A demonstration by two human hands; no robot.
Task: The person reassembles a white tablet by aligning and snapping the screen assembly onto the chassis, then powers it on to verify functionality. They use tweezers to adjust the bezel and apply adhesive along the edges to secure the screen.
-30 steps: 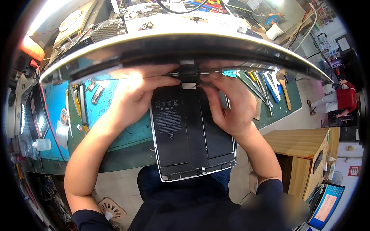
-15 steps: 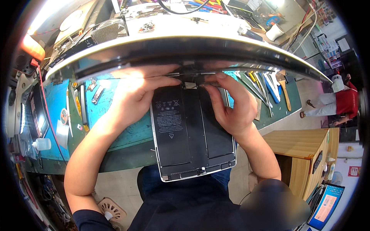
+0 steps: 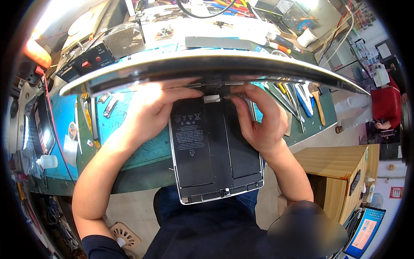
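Note:
An opened tablet body (image 3: pixel 220 146) lies with its far end on the bench and its near end over my lap, its dark batteries and white rim exposed. At its far end stands a dark, glossy panel with a white edge (image 3: pixel 215 69), which looks like the tablet's screen. My left hand (image 3: pixel 148 105) grips by the panel's lower edge at the far left corner, one finger lying along the seam. On the right, my right hand (image 3: pixel 263 118) pinches thumb and forefinger at the same seam. A small silvery plate (image 3: pixel 211 99) shows between them. Fingertips behind the panel are hidden.
Tweezers and other hand tools (image 3: pixel 297 97) and a wooden-handled brush (image 3: pixel 318 105) lie right. Beyond the panel is a black flat plate (image 3: pixel 217 42). A clear bottle (image 3: pixel 46 162) stands left. A wooden cabinet (image 3: pixel 340 166) is at right; a person in red (image 3: pixel 385 108) stands beyond.
The panel's upper edge has dipped, uncovering the black plate behind it. More of the silvery plate shows. My hands have barely moved; the person in red has shifted.

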